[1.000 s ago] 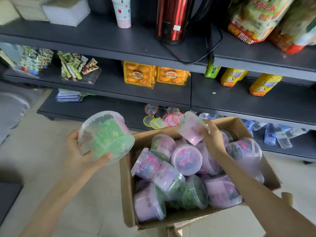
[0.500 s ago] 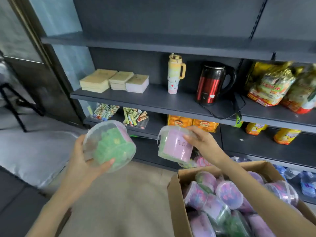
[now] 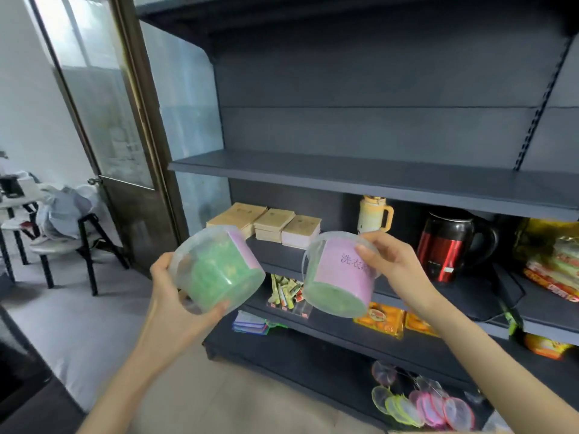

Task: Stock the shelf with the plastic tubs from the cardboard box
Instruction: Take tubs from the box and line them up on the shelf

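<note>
My left hand (image 3: 170, 296) grips one green-filled tub (image 3: 216, 270) and my right hand (image 3: 387, 261) clasps a purple-labelled tub (image 3: 336, 277), both tilted in the air below the bare shelf (image 3: 360, 175).

A small shop, by the look of it: dark metal gondola shelving (image 3: 360, 173) with slotted uprights carries goods in rows, with snack packets (image 3: 380, 317), stacked boxes (image 3: 275, 225), an electric kettle (image 3: 445, 249) and a handled cup (image 3: 374, 214) (nothing price-tagged that can be read). A glazed door (image 3: 103, 120) stands beside it.
</note>
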The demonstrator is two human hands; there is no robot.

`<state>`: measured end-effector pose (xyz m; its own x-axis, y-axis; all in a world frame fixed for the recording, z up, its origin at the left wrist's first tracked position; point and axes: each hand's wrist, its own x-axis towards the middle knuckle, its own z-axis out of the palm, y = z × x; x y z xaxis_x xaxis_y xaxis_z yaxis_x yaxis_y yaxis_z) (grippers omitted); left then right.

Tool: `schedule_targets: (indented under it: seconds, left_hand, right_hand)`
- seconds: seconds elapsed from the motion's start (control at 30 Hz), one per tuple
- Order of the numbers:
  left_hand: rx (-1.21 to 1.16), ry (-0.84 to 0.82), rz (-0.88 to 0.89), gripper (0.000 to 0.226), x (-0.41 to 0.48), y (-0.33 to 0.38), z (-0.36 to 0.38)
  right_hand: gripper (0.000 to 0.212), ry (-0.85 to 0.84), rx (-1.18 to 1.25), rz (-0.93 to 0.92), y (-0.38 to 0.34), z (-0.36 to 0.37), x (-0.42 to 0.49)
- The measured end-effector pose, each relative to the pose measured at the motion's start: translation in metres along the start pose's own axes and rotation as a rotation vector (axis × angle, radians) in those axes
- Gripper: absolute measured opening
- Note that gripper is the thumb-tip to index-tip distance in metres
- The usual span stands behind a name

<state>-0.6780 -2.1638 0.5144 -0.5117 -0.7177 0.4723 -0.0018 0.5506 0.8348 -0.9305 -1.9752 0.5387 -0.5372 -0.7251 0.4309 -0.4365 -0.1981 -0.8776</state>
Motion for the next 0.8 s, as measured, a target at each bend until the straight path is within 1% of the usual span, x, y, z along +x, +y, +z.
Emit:
schedule_targets:
  seconds: [0.17,0.3,0.5,0.63,0.73,0.8]
  left_hand:
    - [0.023,0.021,0.082,0.082,0.076,-0.016,0.002]
    - [0.149,0.023,0.151,0.083,0.137,-0.030,0.003]
    - [0.344,0.108,0.272,0.080,0.218,-0.055,-0.006]
    - [0.366,0.251,0.219,0.098,0.281,-0.091,-0.015]
    - [0.309,0.349,0.194,0.102,0.323,-0.114,-0.022]
    - [0.269,0.368,0.208,0.103,0.355,-0.126,-0.028]
  right_hand:
    - [0.019,-0.005,0.004,-0.061,0.007,0.002,0.075]
    - [0.009,-0.014,-0.021,-0.086,0.012,0.002,0.138]
    - [0.009,-0.035,-0.054,-0.108,0.028,0.014,0.224]
    - [0.009,-0.025,-0.100,-0.138,0.041,0.028,0.284]
    - [0.007,-0.014,-0.130,-0.166,0.048,0.046,0.334]
    - [0.007,-0.008,-0.155,-0.174,0.052,0.061,0.371]
